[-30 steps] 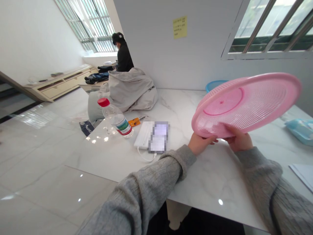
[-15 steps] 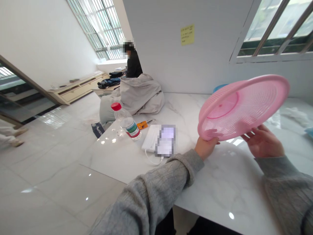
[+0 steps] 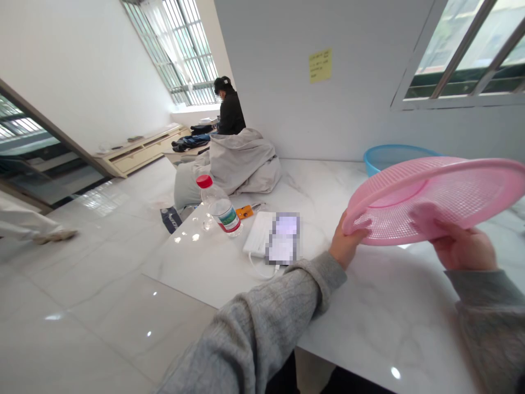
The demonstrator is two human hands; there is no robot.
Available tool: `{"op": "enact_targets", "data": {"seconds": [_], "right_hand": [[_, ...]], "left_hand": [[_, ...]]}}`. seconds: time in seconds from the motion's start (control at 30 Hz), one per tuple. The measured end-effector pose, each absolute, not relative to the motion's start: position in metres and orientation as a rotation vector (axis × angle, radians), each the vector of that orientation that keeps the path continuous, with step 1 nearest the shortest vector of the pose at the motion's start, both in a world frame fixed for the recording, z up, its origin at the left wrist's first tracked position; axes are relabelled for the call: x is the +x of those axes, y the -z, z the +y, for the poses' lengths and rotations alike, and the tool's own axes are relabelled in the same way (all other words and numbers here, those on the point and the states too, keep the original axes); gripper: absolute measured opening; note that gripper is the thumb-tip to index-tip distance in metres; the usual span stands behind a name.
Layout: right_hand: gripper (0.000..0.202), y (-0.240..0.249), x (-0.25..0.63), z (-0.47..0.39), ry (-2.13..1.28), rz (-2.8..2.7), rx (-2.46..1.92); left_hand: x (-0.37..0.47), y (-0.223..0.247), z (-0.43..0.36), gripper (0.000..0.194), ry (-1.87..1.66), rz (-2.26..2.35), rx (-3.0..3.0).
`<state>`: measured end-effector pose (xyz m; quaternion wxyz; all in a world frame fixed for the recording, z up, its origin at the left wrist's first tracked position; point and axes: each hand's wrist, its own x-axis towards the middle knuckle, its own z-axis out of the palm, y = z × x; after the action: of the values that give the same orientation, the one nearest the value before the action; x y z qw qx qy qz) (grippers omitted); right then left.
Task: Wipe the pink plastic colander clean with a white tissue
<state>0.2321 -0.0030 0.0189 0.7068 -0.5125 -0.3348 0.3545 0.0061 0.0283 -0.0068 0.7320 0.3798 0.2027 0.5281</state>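
A pink mesh plastic basket (image 3: 394,189) is held tilted above the white marble-look table (image 3: 381,323), its hollow side turned partly toward me. My left hand (image 3: 345,241) grips its left rim, thumb on the near side and fingers behind. At the near right rim, my right hand (image 3: 467,246) is closed on the basket too, with part of the hand showing as a shadow through the mesh. Behind the pink basket stands a blue basket (image 3: 371,160), partly covered from view.
Left of my left hand lie a phone (image 3: 283,238) on a cable and a white box-like object (image 3: 258,234). A red-capped bottle (image 3: 221,208), an orange packet (image 3: 245,212) and grey cloth (image 3: 246,161) are farther back. A seated person (image 3: 230,112) is beyond; another person's leg (image 3: 28,219) shows left.
The pink basket has come down and to the right, tilting flatter, so more of the blue basket shows. My right hand has closed on the rim. The leg at left has moved further into view.
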Motion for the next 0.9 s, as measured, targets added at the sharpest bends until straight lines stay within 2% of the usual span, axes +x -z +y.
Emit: {"op": "enact_targets", "data": {"seconds": [0.2, 0.33, 0.43, 0.57, 0.67, 0.77, 0.9], "right_hand": [[0.036, -0.01, 0.203, -0.001, -1.125, -0.728, -1.114], [0.045, -0.008, 0.199, 0.0, -1.258, -0.739, -1.072], [0.043, -0.012, 0.212, 0.003, -1.111, -0.658, -1.082], [0.047, -0.02, 0.237, 0.011, -0.5, -0.494, -0.946], [0.048, -0.026, 0.247, 0.015, -0.261, -0.497, -0.864], [0.048, -0.027, 0.244, 0.013, -0.326, -0.501, -0.88], [0.037, -0.021, 0.221, 0.009, -0.554, -0.39, -0.895]], "left_hand": [[0.006, 0.0, 0.014, 0.096, -1.141, 0.38, 0.997], [0.005, -0.001, 0.012, 0.084, -1.196, 0.533, 1.106], [0.005, 0.001, 0.014, 0.078, -1.181, 0.566, 1.117], [0.005, 0.006, 0.016, 0.089, -1.222, 0.516, 1.196], [0.004, 0.008, 0.017, 0.09, -1.227, 0.518, 1.264], [0.002, 0.007, 0.016, 0.09, -1.194, 0.51, 1.261], [0.0, 0.002, 0.014, 0.097, -1.166, 0.419, 1.285]]}}
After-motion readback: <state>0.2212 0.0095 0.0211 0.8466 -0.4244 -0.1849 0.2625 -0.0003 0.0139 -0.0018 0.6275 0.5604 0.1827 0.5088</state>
